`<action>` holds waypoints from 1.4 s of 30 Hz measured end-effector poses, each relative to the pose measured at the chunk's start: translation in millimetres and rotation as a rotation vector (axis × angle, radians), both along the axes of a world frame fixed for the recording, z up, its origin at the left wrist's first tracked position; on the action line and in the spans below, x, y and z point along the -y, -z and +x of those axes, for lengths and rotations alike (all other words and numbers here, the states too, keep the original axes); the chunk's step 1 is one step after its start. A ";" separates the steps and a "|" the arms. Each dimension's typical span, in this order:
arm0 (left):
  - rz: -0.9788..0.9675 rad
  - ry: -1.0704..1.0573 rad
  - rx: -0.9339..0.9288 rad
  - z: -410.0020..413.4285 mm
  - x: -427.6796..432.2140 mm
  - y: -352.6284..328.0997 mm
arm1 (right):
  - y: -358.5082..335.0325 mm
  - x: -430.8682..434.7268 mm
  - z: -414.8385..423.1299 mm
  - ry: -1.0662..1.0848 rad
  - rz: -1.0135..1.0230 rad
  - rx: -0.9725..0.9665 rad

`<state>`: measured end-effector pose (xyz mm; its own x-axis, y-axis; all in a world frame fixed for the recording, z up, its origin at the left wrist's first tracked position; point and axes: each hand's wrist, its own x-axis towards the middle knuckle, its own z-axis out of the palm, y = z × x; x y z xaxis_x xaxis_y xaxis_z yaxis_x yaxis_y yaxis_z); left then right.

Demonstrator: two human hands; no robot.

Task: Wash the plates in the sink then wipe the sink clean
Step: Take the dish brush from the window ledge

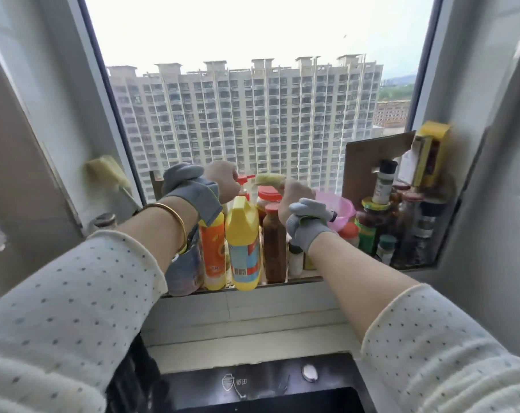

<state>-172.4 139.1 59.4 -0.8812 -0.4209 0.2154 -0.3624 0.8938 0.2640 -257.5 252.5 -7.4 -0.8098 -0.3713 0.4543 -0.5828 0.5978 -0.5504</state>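
Both hands are up at the window sill (285,289), well above the sink (253,383), whose back rim just shows at the bottom. My right hand (294,201) pinches a yellow-green sponge (269,178). My left hand (221,181) is curled beside the red pump top (243,179), but I can't tell whether it grips it. No plates are in view. I judge this is the soaping step, before any washing. Next I need detergent on the sponge, then both hands down into the basin without knocking the crowded bottles.
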 end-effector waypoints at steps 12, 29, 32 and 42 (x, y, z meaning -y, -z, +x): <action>-0.239 -0.018 0.105 -89.5 33.1 26.1 | 8.4 33.0 -52.5 0.104 0.276 -0.057; -0.291 -0.088 0.165 -102.2 38.7 46.5 | 19.0 51.4 -63.3 0.063 0.267 -0.047; -0.254 -0.081 0.148 -99.2 39.4 46.5 | 19.7 53.6 -64.0 0.064 0.267 -0.049; -0.247 -0.078 0.140 -94.1 33.5 44.4 | 19.9 50.2 -62.7 0.069 0.261 -0.048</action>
<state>-266.6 105.6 15.0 -0.8767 -0.4380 0.1988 -0.4497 0.8930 -0.0156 -320.1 202.3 -27.3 -0.8170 -0.4252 0.3894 -0.5575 0.7549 -0.3454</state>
